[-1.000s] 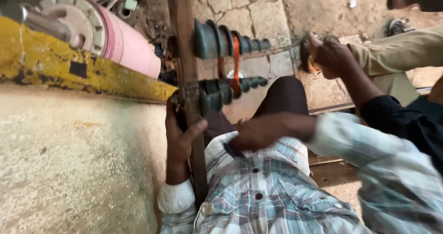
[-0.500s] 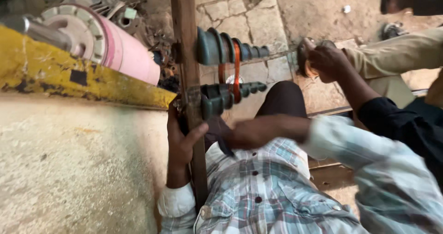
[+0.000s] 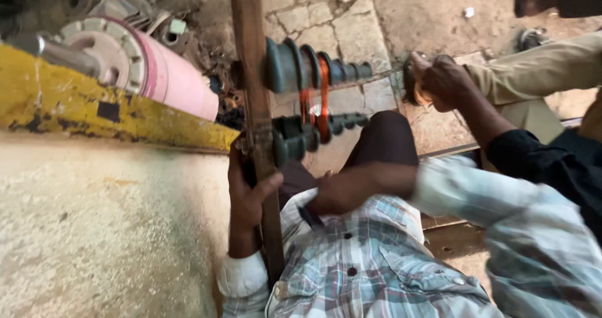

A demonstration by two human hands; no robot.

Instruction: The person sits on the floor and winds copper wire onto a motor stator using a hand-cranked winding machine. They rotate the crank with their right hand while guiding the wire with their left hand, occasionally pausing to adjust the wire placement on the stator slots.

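— So, where's your left hand [image 3: 248,189]?
— Wrapped round the upright wooden post [image 3: 254,105], just below the grey stepped pulleys [image 3: 301,99] with their orange belt [image 3: 323,95].
— And the right hand [image 3: 323,186]?
— Tucked by my checked shirt [image 3: 351,268]; whether it grips anything, I can't tell.

No package, sign or screen shows anywhere in the head view. The one mark that might pass for a label is a small dark rectangular patch [image 3: 108,112] on the chipped yellow beam [image 3: 37,99] at the left — flat against the paint, below the pink cylinder [image 3: 175,83]. Whether it is a sticker or bare metal cannot be told — it is too blurred.
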